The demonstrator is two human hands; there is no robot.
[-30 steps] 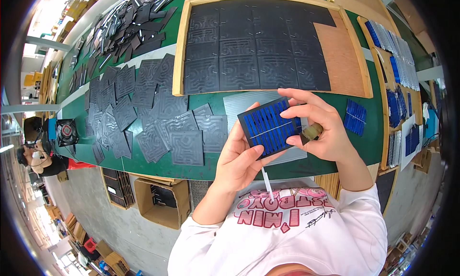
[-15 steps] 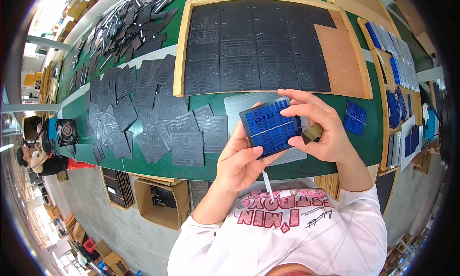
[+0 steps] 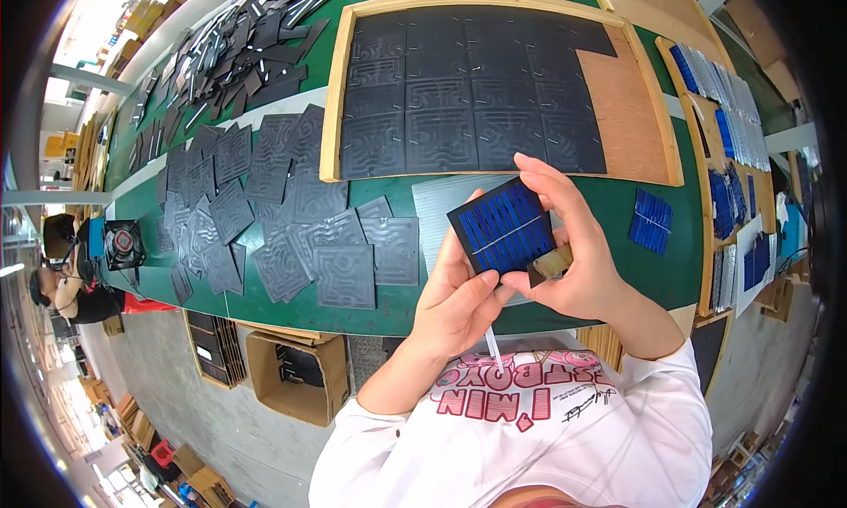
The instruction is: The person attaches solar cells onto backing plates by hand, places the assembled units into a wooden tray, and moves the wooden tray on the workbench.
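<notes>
A small square solar panel [image 3: 501, 227], blue cell strips on a black backing, is held tilted above the near edge of the table. My left hand [image 3: 454, 301] grips its lower left side, thumb along the near edge. Against the right edge lies my right hand [image 3: 578, 252], its index finger stretched past the far corner and its thumb by the near one. A small tan and brown piece [image 3: 553, 262], perhaps a tape roll, sits at the right fingers. Beneath the panel is a pale ribbed sheet [image 3: 430, 204], partly covered. Another blue cell piece [image 3: 651, 220] lies to the right.
A wooden-framed board [image 3: 331, 138] holding rows of black squares stands at the back. Loose black squares [image 3: 346, 276] spread over the left side, with a pile of black strips [image 3: 256, 58] beyond. Wooden trays [image 3: 708, 199] of blue cells line the right. A small fan [image 3: 123, 243] stands far left.
The panel has turned a little and shifted slightly left. My right thumb and index finger have moved off its face to its edge and corners.
</notes>
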